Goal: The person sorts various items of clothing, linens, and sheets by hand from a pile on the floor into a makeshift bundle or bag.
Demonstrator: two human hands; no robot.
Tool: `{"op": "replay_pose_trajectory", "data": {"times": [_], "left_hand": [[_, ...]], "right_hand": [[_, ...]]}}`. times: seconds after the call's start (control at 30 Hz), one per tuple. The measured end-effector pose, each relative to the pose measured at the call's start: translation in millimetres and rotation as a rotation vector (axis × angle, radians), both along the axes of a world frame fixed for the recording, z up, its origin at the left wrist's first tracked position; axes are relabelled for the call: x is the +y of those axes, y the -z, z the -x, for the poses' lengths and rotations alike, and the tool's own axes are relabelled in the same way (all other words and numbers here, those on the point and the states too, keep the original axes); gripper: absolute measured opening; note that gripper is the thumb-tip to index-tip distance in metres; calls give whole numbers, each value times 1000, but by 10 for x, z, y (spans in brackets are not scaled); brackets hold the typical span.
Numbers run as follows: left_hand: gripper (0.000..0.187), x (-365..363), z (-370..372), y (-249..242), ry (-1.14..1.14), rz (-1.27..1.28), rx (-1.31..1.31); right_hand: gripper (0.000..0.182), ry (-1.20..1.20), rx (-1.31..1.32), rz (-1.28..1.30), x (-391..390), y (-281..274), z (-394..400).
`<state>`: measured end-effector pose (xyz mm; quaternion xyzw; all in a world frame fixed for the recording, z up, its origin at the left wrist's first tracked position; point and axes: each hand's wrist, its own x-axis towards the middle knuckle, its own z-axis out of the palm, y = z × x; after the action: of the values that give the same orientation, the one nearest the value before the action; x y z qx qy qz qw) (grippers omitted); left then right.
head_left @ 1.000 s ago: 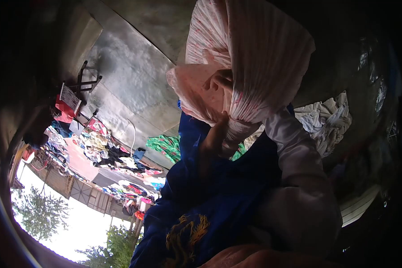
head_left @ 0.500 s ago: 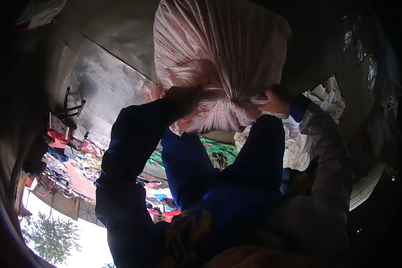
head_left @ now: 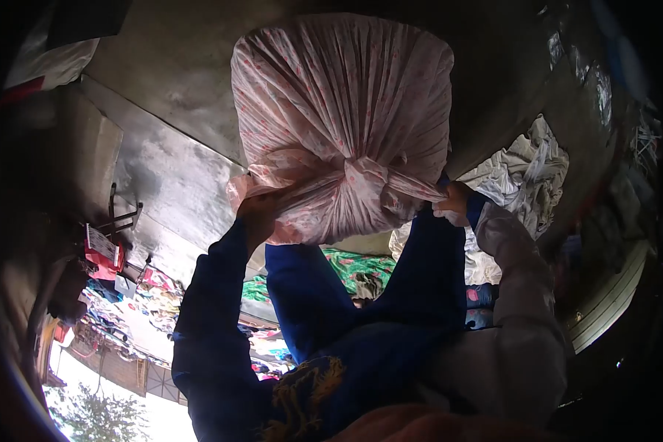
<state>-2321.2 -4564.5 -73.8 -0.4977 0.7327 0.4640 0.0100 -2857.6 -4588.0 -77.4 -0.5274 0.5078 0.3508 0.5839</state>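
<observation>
In the head view, a large bundle wrapped in pale pink cloth with small red flowers (head_left: pixel 346 88) sits in front of my knees, its folds fanning out from a central knot (head_left: pixel 365 173). My left hand (head_left: pixel 258 215) is closed on the twisted cloth end left of the knot. On the other side, my right hand (head_left: pixel 454 200) grips the opposite end, which stretches tight from the knot. Both hands are apart, one at each side of the bundle. What lies inside the cloth is hidden.
Crumpled white cloth (head_left: pixel 523 173) lies on the floor to the right. Green patterned fabric (head_left: pixel 353 267) shows between my legs. Many scattered clothes (head_left: pixel 144 313) lie at the left, near a red item (head_left: pixel 104 254) and dark metal legs (head_left: pixel 125 217). Grey floor (head_left: pixel 173 166) spreads at the left.
My hands have moved farther apart, drawing the cloth ends out sideways. The knot now shows plainly and looks tighter. The bundle sits slightly lower and more to the left in view.
</observation>
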Motion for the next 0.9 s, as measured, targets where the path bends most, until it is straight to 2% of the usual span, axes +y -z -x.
{"op": "replay_pose_trajectory", "data": {"times": [0.07,0.1,0.13,0.2,0.27,0.3,0.33,0.37,0.4,0.47,0.53,0.57,0.6,0.63,0.67,0.7,0.73,0.77,0.8,0.87,0.9], "left_hand": [[49,-298,90,-618,-9,-15,80],[49,-276,-31,-679,154,-327,-165],[52,-253,-151,-740,405,-602,-419],[56,-169,-501,-553,779,-825,-420],[54,-435,-632,-746,570,-707,-590],[46,-765,-471,-1019,368,-512,-820],[38,-1189,-301,-1132,334,-412,-965],[36,-1484,-290,-1104,215,-98,-988],[42,-1666,-437,-932,15,582,-848],[51,-1751,-351,-746,-509,654,-678],[61,-1874,-204,-614,-1046,719,-462],[63,-1541,-175,-259,-861,509,-349],[67,-1126,8,108,-962,129,-99],[70,-825,319,139,-960,-44,-173],[75,-465,576,349,-1022,17,15],[81,-338,838,282,-1048,-32,57],[89,-238,1047,295,-1055,-37,32],[100,-246,1223,233,-996,49,-42],[109,-322,1402,158,-1106,-51,97],[119,-288,1649,542,-1179,-81,157],[117,-392,1678,395,-1152,-176,-15]], "right_hand": [[42,284,-70,-144,49,-209,360],[39,395,-87,-207,5,-379,467],[32,576,-214,-292,105,-364,698],[35,476,-49,-316,-398,-817,646],[41,434,-210,-173,-559,-587,750],[45,234,-30,-113,-858,-549,633],[48,201,86,-82,-1393,-914,180],[47,579,-80,-164,-1658,-685,211],[45,917,-591,33,-1967,-950,-132],[42,1569,-1134,300,-2305,-1218,-633],[44,1676,-807,530,-2041,-617,-619],[51,1500,-405,486,-1765,-380,-748],[59,1307,-211,381,-1432,-121,-859],[68,1162,-57,346,-1178,-62,-1075],[76,1094,-183,504,-809,332,-1171],[80,979,-164,547,-644,459,-1292],[83,801,-146,638,-674,270,-1455],[83,767,-171,689,-674,225,-1612],[84,733,-201,741,-660,211,-1763],[81,639,-104,801,-687,230,-2019],[79,593,-51,832,-689,223,-2073]]}}
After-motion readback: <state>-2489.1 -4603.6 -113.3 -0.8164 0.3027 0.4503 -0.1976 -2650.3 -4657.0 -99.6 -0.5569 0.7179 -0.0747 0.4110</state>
